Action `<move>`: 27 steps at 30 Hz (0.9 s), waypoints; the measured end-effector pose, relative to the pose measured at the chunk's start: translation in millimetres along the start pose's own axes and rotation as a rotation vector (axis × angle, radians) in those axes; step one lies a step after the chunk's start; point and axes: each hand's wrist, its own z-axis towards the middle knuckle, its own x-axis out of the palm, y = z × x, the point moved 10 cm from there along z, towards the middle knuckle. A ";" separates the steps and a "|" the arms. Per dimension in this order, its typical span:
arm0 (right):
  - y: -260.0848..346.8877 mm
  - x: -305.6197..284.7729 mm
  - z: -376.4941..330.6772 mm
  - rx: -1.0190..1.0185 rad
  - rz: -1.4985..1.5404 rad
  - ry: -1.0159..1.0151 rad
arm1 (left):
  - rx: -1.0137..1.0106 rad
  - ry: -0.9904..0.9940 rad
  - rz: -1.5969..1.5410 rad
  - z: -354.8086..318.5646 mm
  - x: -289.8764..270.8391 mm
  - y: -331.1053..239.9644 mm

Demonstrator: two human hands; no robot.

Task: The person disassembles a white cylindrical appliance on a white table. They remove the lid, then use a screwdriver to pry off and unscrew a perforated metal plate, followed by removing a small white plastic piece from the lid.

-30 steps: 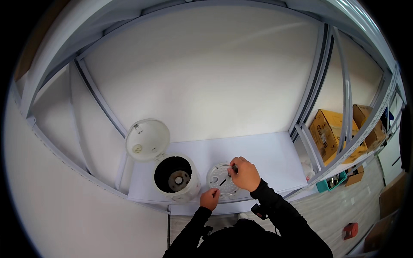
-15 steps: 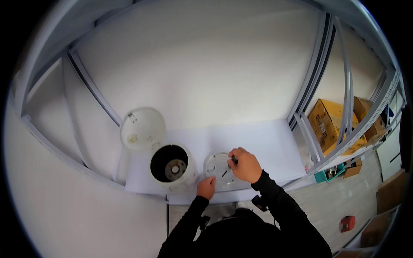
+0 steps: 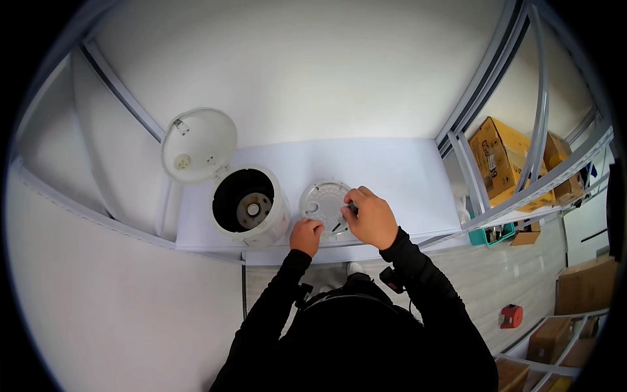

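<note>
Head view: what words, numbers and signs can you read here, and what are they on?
Yellow cardboard box: dark printing shows on its side, but I won't copy it out.
Brown box beside it: any marks are too small or blurred to read.
White round pot and its open lid: no readable words.
Pale round disc by the hands: no readable words either.

Two hands (image 3: 373,221), one disc (image 3: 326,201) (one cooker (image 3: 279,210))

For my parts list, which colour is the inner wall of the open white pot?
Black: the inner wall shows best in the head view.
</note>
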 end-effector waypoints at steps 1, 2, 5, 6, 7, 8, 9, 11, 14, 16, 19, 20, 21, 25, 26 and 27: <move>-2.2 -0.8 -0.8 0.011 0.003 -0.005 | -0.004 -0.005 0.004 -0.1 0.7 0.4; -4.7 -1.8 -1.6 0.022 0.007 -0.009 | 0.012 -0.029 0.004 -0.3 -1.1 -0.8; -9.5 -5.7 -2.9 0.036 -0.019 -0.029 | 0.041 -0.071 0.016 -1.1 -4.1 -3.3; -11.1 -7.4 -4.8 0.041 -0.035 -0.035 | 0.040 -0.064 0.030 0.8 -4.9 -2.1; -11.6 -7.5 -6.4 0.043 -0.044 -0.032 | 0.038 -0.057 0.044 1.6 -5.7 -1.0; -11.7 -7.2 -6.9 0.043 -0.054 -0.029 | 0.035 -0.048 0.032 2.2 -6.2 -0.9; -11.8 -6.7 -8.4 0.044 -0.064 -0.026 | 0.032 -0.039 0.020 2.3 -6.8 -0.8; -13.7 -6.8 -12.5 0.052 -0.079 -0.032 | 0.040 -0.031 0.024 1.4 -7.8 -4.7; -15.6 -10.0 -15.9 0.059 -0.092 -0.054 | 0.099 -0.033 0.051 0.3 -9.6 -20.3; -17.4 -13.2 -18.3 0.067 -0.100 -0.068 | 0.174 -0.032 0.041 0.0 -7.1 -39.3; -20.1 -17.2 -21.5 0.082 -0.114 -0.079 | 0.230 0.048 0.070 0.1 6.2 -60.7; -20.6 -17.3 -22.4 0.087 -0.113 -0.080 | 0.245 0.051 0.075 -0.5 10.2 -63.0; -21.1 -17.4 -23.3 0.092 -0.113 -0.081 | 0.260 0.055 0.079 -1.0 14.2 -65.2; -24.9 -17.3 -27.2 0.103 -0.104 -0.096 | 0.278 0.069 0.109 -1.5 26.1 -69.9; -24.5 -17.9 -27.6 0.106 -0.102 -0.101 | 0.285 0.072 0.118 -1.1 28.2 -70.9; -24.3 -18.4 -28.3 0.108 -0.100 -0.106 | 0.292 0.075 0.127 -0.5 30.2 -71.8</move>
